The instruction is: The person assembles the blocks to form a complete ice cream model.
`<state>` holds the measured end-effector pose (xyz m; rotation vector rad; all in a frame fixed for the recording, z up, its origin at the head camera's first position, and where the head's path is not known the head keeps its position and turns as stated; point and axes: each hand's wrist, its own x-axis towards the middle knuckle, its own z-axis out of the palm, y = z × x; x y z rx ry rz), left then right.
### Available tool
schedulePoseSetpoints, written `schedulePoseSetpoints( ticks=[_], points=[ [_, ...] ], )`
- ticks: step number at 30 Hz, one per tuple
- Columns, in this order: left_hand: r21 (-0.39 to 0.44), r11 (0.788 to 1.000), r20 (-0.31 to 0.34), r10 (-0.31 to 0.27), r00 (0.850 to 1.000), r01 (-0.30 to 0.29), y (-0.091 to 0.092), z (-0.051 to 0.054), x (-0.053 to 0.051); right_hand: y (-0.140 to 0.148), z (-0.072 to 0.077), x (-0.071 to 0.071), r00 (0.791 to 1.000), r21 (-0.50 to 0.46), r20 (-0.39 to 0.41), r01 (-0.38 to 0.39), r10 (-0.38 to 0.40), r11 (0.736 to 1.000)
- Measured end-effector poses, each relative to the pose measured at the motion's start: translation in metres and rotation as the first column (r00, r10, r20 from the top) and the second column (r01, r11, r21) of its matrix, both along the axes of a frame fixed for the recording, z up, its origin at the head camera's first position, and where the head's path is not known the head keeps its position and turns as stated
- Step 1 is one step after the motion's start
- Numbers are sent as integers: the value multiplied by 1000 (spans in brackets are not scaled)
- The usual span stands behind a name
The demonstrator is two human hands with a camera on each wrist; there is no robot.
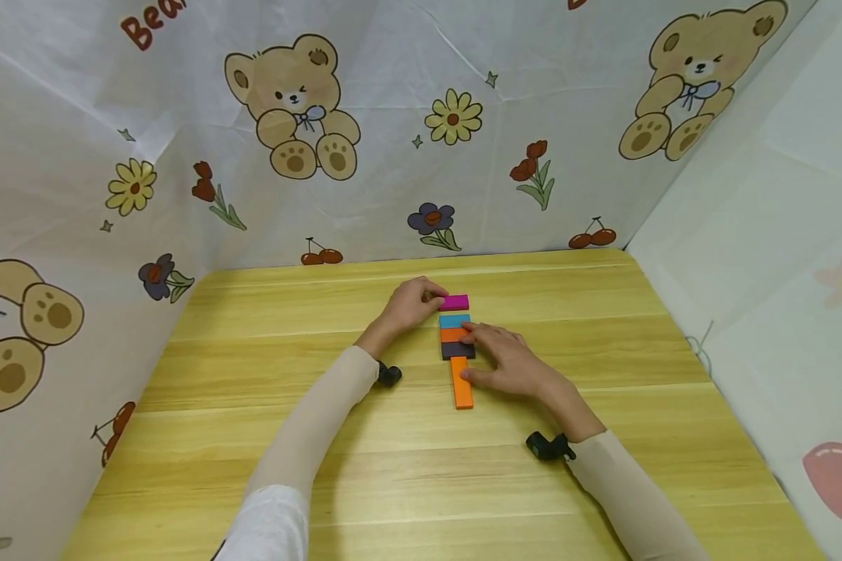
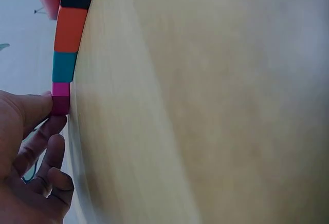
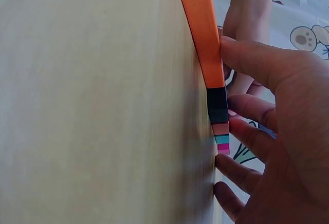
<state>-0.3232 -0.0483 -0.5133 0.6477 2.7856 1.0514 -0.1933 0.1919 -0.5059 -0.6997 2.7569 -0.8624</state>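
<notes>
At the far end of a line of flat coloured blocks, my left hand (image 1: 410, 304) pinches a magenta block (image 1: 454, 302) by its left end, between thumb and finger. A small gap separates it from the blue block (image 1: 454, 321) in the head view. Behind that, touching one another, lie a short orange block (image 1: 452, 335) and a black block (image 1: 458, 351). A long orange block (image 1: 461, 389) points lengthwise toward me from the black one. My right hand (image 1: 515, 362) lies along the right side, its thumb touching the long orange block and its fingers spread by the short ones.
The blocks lie on a wood-grain table (image 1: 393, 483). A white cloth (image 1: 379, 210) printed with bears and flowers hangs behind the table's far edge. Small black cameras (image 1: 547, 446) are worn on both wrists.
</notes>
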Motion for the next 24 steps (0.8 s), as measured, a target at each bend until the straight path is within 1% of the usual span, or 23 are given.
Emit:
schedulePoseSetpoints(
  ticks=[5, 9, 17, 24],
  points=[
    [-10, 1000, -7, -22, 1000, 22, 1, 1, 3, 1, -1, -1, 1000, -1, -4, 4, -4, 1000],
    [-9, 999, -2, -36, 999, 36, 0, 1, 5, 2, 0, -1, 1000, -4, -6, 4, -4, 1000],
    [24, 998, 24, -60, 998, 60, -5, -2, 10, 1, 0, 2, 1000, -1, 0, -1, 1, 1000],
    [36, 996, 30, -77, 997, 76, -5, 1, 11, 2, 0, 2, 1000, -9, -2, 8, -8, 1000]
  ],
)
